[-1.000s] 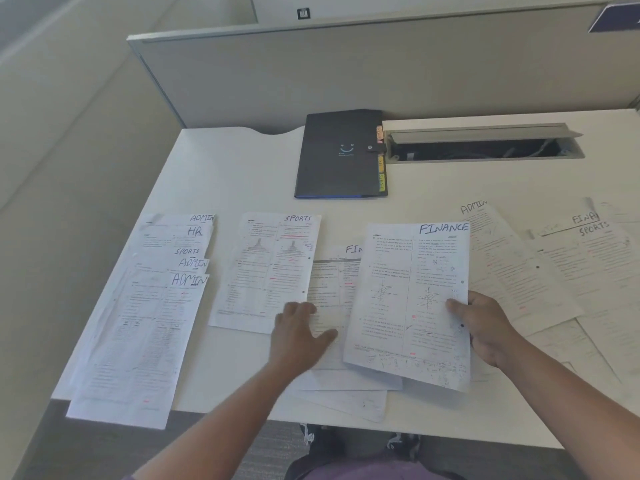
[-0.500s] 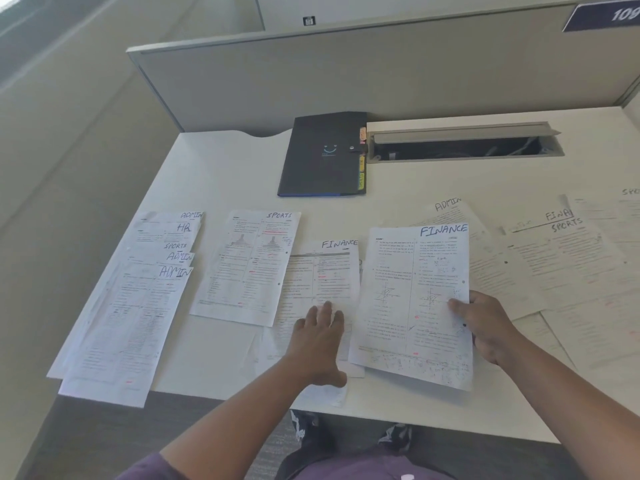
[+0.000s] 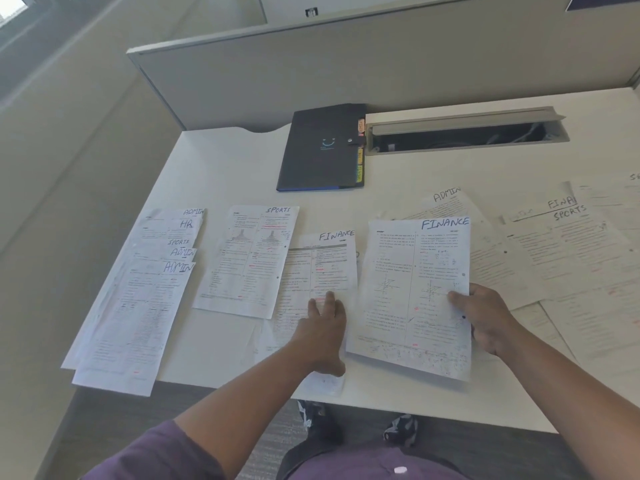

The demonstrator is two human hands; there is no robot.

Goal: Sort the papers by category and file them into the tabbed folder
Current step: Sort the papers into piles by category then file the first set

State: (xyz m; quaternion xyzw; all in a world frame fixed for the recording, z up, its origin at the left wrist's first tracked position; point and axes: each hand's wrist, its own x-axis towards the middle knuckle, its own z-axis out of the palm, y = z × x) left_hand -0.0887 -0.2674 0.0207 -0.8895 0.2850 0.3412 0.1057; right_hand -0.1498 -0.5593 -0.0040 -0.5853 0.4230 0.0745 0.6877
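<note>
Since the earlier frame, left hand [image 3: 323, 327] has slid onto the lower FINANCE sheet [image 3: 320, 268], fingers flat and pressing. Just right of it, right hand [image 3: 485, 318] pinches the second FINANCE sheet [image 3: 415, 289] by its edge (thin, limp, best held there). Behind both, the tabbed folder [image 3: 320, 148] lies closed on the desk [image 3: 221, 168].

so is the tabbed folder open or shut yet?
Shut. The black folder lies flat at the back of the desk, its strap snapped over the cover; coloured tabs poke out along its right edge. Neither hand touches it.
</note>
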